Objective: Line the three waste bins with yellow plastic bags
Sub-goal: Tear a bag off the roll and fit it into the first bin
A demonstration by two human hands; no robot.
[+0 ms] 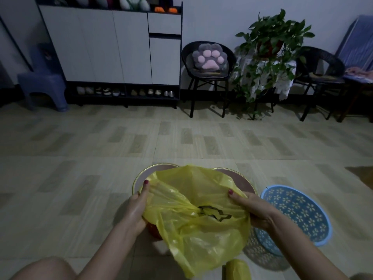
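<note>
A yellow plastic bag [199, 225] with a black printed mark hangs spread between both hands in the lower middle. My left hand [137, 207] pinches its left edge and my right hand [252, 209] grips its right edge. Behind and under the bag stand two round bins with metal rims, one on the left [139, 176] and one on the right [244, 178], both largely hidden by the bag. A blue perforated bin [298, 211] with a flower pattern stands to the right. A roll of yellow bags [238, 269] lies on the floor at the bottom.
Tiled floor stretches ahead. Along the far wall stand a white shoe cabinet [113, 45], a purple stool [42, 85], a black chair with a paw cushion [207, 59], a potted plant [270, 47] and another chair [319, 73]. My knee [42, 269] shows at bottom left.
</note>
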